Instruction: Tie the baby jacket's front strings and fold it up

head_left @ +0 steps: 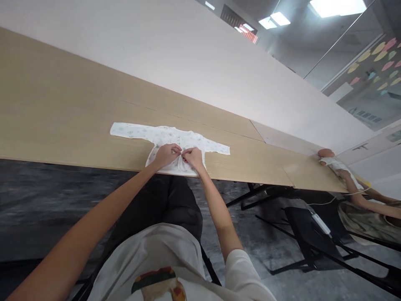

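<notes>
A small white baby shirt (169,134) with a faint printed pattern lies spread on the table, its long sleeves stretched out to both sides. My left hand (167,154) pinches the cloth at the middle of the front. Close beside it, my right hand (192,156) has its fingers closed on the front edge too. The fingertips of both hands nearly meet at the front opening. Any small fastener between them is too small to make out. The shirt's lower hem reaches the table's near edge.
The long wooden table (78,121) runs along a white partition (156,54). At the far right, another person's arms (360,196) handle a doll (327,154) in white clothing. A black folding chair (310,230) and a white power strip (321,223) are below there.
</notes>
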Tool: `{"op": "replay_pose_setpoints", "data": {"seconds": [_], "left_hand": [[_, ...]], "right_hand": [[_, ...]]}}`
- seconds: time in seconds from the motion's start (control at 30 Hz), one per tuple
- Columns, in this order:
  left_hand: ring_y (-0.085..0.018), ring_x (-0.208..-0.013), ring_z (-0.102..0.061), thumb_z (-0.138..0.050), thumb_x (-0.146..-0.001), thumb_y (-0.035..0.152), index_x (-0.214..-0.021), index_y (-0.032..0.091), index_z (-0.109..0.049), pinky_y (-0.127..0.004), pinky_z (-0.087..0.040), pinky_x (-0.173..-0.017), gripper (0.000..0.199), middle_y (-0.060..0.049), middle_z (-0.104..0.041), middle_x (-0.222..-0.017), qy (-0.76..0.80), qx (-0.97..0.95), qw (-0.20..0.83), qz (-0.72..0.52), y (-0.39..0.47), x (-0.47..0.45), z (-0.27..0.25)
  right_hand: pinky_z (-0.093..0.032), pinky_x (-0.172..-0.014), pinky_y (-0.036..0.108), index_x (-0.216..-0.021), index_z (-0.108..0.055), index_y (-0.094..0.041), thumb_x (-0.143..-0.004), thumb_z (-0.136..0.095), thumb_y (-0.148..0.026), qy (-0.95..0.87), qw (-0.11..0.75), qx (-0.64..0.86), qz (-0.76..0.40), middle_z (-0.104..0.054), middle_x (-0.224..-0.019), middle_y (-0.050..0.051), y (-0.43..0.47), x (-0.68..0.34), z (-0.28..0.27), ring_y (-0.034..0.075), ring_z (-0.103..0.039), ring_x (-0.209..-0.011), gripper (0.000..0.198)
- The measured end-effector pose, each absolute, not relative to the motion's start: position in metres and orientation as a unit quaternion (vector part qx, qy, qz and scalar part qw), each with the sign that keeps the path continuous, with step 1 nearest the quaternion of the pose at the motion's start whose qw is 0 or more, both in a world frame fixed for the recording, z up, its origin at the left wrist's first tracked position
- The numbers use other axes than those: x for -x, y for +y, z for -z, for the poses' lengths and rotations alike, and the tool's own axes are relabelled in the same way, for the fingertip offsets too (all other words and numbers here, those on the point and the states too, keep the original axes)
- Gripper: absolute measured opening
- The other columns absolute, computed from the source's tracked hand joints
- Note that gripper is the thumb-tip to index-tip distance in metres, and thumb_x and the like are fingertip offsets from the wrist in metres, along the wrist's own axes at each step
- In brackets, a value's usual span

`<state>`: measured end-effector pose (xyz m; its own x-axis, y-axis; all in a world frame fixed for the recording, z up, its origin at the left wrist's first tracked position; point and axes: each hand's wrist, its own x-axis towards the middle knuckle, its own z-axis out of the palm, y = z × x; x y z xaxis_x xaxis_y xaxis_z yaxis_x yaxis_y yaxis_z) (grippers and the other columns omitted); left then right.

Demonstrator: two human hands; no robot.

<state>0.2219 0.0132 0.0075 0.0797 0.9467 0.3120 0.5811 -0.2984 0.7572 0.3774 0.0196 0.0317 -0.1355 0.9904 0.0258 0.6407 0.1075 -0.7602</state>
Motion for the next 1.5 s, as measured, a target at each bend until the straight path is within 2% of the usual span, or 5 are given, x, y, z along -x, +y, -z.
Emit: {"op": "replay_pose_setpoints", "data": {"seconds": [0.37,0.77,0.93,1.3,1.5], "left_hand": [[-0.024,-0.088,-0.071,-0.054,-0.077,0.028,-0.086,0.02,-0.077,-0.032,-0.051,-0.085,0.026,-0.006,-0.077,-0.088,0.551,-0.727,0.174,-0.371,0.013,-0.223,-0.008],[-0.026,-0.095,-0.07,-0.052,-0.082,0.028,-0.092,0.02,-0.079,-0.037,-0.049,-0.092,0.03,-0.007,-0.077,-0.095,0.561,-0.741,0.158,-0.334,0.014,-0.223,-0.008],[-0.026,-0.095,-0.07,-0.052,-0.084,0.029,-0.095,0.02,-0.079,-0.037,-0.049,-0.092,0.031,-0.007,-0.077,-0.096,0.568,-0.741,0.151,-0.324,0.014,-0.223,-0.007],[-0.03,-0.104,-0.064,-0.051,-0.08,0.025,-0.098,0.022,-0.08,-0.044,-0.045,-0.099,0.034,-0.007,-0.074,-0.109,0.585,-0.755,0.084,-0.284,0.014,-0.222,-0.003],[-0.03,-0.112,-0.06,-0.05,-0.082,0.027,-0.118,0.024,-0.074,-0.045,-0.044,-0.1,0.043,-0.007,-0.07,-0.12,0.587,-0.759,0.081,-0.269,0.017,-0.221,0.0]], "right_hand": [[-0.053,-0.065,0.019,-0.071,-0.076,-0.015,-0.069,-0.058,-0.01,-0.62,0.333,0.581,-0.408,-0.061,-0.05,-0.004,0.019,-0.38,-0.031,0.011,-0.062,-0.051,0.019],[-0.055,-0.07,0.022,-0.072,-0.077,-0.015,-0.068,-0.061,-0.016,-0.616,0.337,0.585,-0.406,-0.064,-0.052,-0.003,0.028,-0.382,-0.02,0.014,-0.069,-0.06,0.016],[-0.056,-0.064,0.022,-0.069,-0.073,-0.014,-0.067,-0.062,-0.013,-0.578,0.349,0.568,-0.47,-0.066,-0.056,-0.001,0.029,-0.384,-0.023,0.016,-0.069,-0.061,0.011],[-0.055,-0.056,0.02,-0.073,-0.064,-0.014,-0.08,-0.06,-0.006,-0.56,0.317,0.555,-0.527,-0.064,-0.055,-0.002,0.032,-0.384,-0.033,0.011,-0.064,-0.051,0.011],[-0.054,-0.055,0.019,-0.073,-0.064,-0.015,-0.082,-0.061,-0.006,-0.595,0.283,0.573,-0.487,-0.062,-0.052,-0.003,0.029,-0.382,-0.038,0.01,-0.061,-0.047,0.013]]}}
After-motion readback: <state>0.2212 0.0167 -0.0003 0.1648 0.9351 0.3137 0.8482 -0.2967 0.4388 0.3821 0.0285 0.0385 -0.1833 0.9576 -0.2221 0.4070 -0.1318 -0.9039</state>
